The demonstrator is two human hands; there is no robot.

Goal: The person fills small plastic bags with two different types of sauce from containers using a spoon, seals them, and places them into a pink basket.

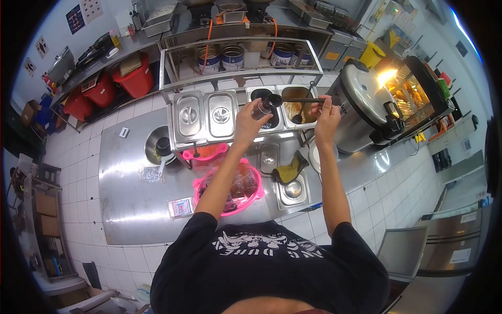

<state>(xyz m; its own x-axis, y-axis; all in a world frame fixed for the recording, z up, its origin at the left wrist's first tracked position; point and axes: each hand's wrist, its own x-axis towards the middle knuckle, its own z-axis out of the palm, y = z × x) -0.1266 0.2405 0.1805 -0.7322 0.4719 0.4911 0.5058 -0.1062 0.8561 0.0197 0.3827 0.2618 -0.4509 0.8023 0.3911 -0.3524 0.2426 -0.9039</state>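
One ladle, one small cup, held over the steam table.

The left hand (250,119) grips a small clear cup (263,107) above an open well of dark sauce (264,112); the right hand (325,111) clasps the ladle (290,100) handle, bowl at the cup. Two lidded wells (205,116) sit beside; two pink basins (230,183) hold bagged food; four tins (251,56) stand shelved.

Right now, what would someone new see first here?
Probably the two hands in the middle: the left hand holds a small clear cup, and the right hand tips a black ladle over it. Nearby, the pink basket and big rice cooker stand out.
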